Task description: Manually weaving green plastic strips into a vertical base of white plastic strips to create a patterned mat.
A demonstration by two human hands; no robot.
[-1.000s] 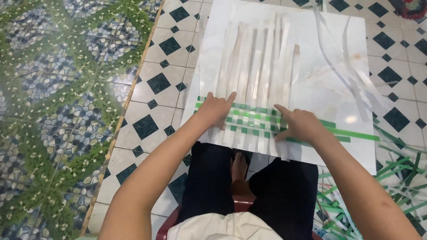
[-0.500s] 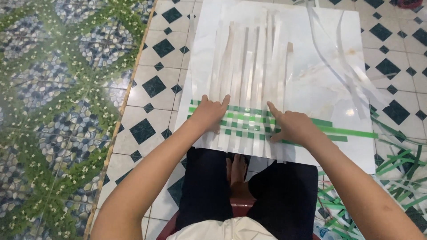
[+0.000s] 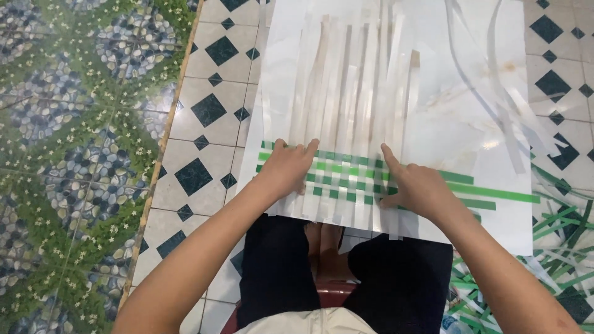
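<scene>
on the white marbled board (image 3: 470, 117), woven green & white flat strips (image 3: 346, 179) sit under both palms — left hand (image 3: 288, 170) & right hand (image 3: 417, 188) spread flat; press evenly, keep rows tight w/o gaps.

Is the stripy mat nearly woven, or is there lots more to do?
Only a little is done. A few green strips already cross the white strips near the board's bottom edge. The left hand and right hand press flat on that woven band. The long white strips above it are bare, and more green strips lie loose on the floor, so most is left.
</scene>
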